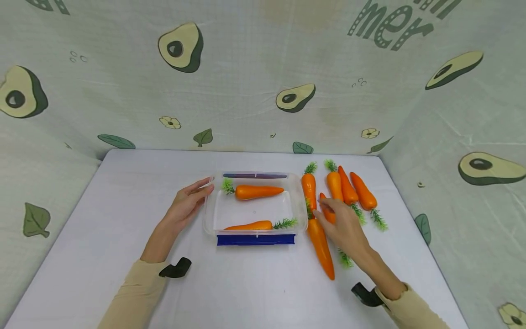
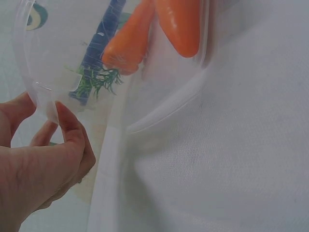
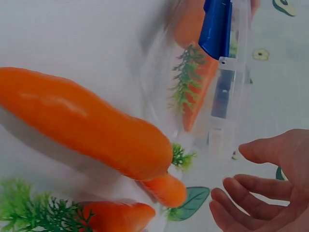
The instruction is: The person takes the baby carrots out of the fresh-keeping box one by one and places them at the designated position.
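A clear plastic food container [image 1: 301, 201] with blue latches stands in the middle of the table. Two toy carrots lie inside it, an upper carrot [image 1: 259, 192] and a lower carrot [image 1: 248, 225]. My left hand [image 1: 186, 205] pinches the container's left edge at a clear side flap [image 2: 44, 101] between thumb and fingers. To the right of the container, my right hand [image 1: 347, 226] hovers over loose carrots with its fingers loosely bent, holding nothing. Beneath it is a partly hidden carrot [image 1: 327, 213]; beside it lies a large carrot [image 1: 321, 246] pointing toward me.
More carrots lie at the right: one upright against the container's side [image 1: 308, 187], a green-topped carrot [image 1: 334, 185], and two slanted ones, a thin carrot [image 1: 347, 186] and an outer carrot [image 1: 363, 191]. A patterned cloth wall [image 1: 246, 91] encloses the white table [image 1: 242, 292].
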Available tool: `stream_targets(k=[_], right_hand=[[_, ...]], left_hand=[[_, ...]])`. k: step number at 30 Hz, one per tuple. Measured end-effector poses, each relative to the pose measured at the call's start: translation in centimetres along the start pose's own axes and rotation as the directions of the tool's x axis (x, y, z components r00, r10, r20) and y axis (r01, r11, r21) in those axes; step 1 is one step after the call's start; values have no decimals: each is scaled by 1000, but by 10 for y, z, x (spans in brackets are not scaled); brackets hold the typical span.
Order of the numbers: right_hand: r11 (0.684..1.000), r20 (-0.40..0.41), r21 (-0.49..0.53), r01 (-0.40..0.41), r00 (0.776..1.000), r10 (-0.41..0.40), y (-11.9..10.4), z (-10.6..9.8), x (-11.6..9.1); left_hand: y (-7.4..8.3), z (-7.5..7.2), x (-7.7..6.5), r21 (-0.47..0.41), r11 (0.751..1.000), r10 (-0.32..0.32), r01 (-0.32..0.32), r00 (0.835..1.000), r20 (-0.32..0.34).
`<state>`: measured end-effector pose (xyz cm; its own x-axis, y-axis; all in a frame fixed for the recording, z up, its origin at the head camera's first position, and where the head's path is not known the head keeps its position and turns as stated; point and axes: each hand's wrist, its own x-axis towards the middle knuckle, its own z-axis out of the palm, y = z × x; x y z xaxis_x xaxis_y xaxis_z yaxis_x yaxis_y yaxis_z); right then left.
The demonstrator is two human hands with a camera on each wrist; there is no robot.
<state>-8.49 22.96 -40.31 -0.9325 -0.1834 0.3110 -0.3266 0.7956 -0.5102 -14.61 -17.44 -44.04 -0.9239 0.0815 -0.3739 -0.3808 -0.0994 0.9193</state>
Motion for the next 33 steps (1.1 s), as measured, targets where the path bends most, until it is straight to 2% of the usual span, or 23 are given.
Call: stream_targets(k=[17, 25, 33], right_hand=[[991, 137, 68, 117, 983, -125, -32, 23, 40], [978, 203, 132, 158, 962, -183, -40, 44, 47], [975, 286, 87, 206, 932, -223, -43, 62, 54]], left_hand=[[-3, -2, 1, -6, 1000, 5, -5, 1000, -5], [-3, 0, 4, -15, 1000, 4, -4, 1000, -8], [-3, -1, 6, -27, 1000, 15, -15, 1000, -10]])
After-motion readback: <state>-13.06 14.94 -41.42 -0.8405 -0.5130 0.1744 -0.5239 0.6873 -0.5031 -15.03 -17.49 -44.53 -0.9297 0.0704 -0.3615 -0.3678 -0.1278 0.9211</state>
